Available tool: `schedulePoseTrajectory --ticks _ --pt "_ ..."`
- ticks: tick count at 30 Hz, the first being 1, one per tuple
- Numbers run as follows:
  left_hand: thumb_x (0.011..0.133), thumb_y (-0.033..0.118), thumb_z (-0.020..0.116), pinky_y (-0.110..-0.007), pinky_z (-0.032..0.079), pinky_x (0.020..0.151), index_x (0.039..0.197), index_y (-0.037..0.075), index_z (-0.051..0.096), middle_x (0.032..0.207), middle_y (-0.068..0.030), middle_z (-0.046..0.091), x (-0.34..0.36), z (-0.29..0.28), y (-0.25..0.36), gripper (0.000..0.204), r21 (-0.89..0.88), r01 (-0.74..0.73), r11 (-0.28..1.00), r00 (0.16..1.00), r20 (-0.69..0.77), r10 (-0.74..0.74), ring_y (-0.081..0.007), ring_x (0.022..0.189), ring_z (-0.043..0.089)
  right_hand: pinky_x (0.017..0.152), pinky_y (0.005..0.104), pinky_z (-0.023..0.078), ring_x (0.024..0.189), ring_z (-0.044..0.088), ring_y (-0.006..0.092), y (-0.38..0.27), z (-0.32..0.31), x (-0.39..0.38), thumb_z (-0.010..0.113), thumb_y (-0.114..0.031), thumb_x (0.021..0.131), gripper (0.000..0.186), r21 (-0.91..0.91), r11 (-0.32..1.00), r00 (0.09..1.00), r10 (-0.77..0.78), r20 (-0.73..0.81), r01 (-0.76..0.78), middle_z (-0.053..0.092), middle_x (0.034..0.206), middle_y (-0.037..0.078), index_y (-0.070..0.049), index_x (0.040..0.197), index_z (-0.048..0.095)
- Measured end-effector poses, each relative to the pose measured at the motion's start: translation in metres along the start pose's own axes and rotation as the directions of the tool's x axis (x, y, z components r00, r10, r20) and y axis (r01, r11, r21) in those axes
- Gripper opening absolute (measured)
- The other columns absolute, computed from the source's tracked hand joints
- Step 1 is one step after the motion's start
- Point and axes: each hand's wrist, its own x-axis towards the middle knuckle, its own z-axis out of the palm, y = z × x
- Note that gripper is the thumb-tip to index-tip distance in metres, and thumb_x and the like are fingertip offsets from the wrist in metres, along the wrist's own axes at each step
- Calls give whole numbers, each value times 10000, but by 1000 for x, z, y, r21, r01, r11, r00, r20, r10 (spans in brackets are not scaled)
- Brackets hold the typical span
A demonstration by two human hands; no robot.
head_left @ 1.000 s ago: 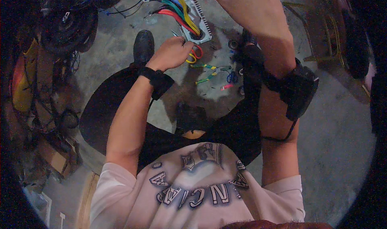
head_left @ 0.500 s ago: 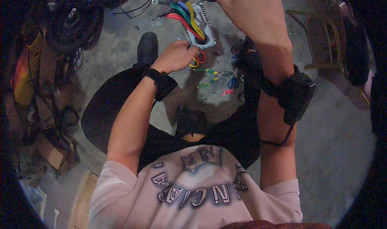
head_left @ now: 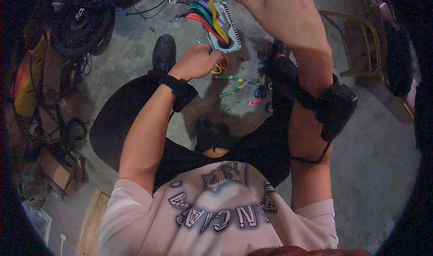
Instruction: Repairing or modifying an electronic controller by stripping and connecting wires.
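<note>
Open grey concrete floor (head_left: 383, 175) lies at four o'clock, with nothing standing on it; another bare strip of the same floor runs at eleven o'clock, between the black shoe (head_left: 163, 53) and the ribbed grey metal box with thick red, yellow, green and blue cables (head_left: 224, 25); at twelve o'clock that box and its cable bundle block the way; just below it, small loose coloured wire pieces and connectors (head_left: 237, 82) crowd the floor between the knees; at nine o'clock a heap of black coiled cables and dark round parts (head_left: 72, 26) closes the left side; at two o'clock a yellowish wire frame (head_left: 361, 44) stands in the way.
</note>
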Motion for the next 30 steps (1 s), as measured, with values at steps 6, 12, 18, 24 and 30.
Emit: schedulePoseTrajectory --ticks 6,12,18,24,30 --pt "977 356 444 -503 454 886 994 -61 630 1010 -316 623 8 6 -12 457 21 -83 996 997 4 83 -478 985 594 770 491 497 864 648 423 17 10 9 634 -195 873 205 -35 998 993 -47 107 51 665 861 214 -1 936 621" --pt "969 379 451 -495 454 894 968 -69 630 1012 -314 624 7 4 -11 483 -9 -62 998 998 2 62 -477 993 594 821 492 483 938 637 400 7 -4 -4 634 -198 875 223 69 975 976 -214 34 212 656 916 222 3 971 630" --pt "961 411 459 -498 460 885 966 -80 633 1020 -322 624 6 -3 -3 521 -4 -60 998 998 16 60 -480 995 597 858 463 483 978 596 386 7 -6 6 627 -189 881 238 -153 984 971 124 205 -93 597 951 209 11 1010 627" --pt "965 415 454 -500 460 877 974 -84 634 1000 -337 619 6 -2 -4 531 -30 -52 998 999 5 52 -485 990 599 860 448 488 979 591 402 18 10 5 634 -175 872 247 36 970 966 -243 84 241 595 964 201 5 1040 615" --pt "891 374 490 -511 478 849 858 -119 643 920 -354 619 13 6 -12 517 -79 -97 992 992 -85 90 -493 932 611 838 458 492 965 611 412 -12 -3 -1 609 -191 907 273 3 1000 1000 7 7 -7 611 965 230 5 1091 562"
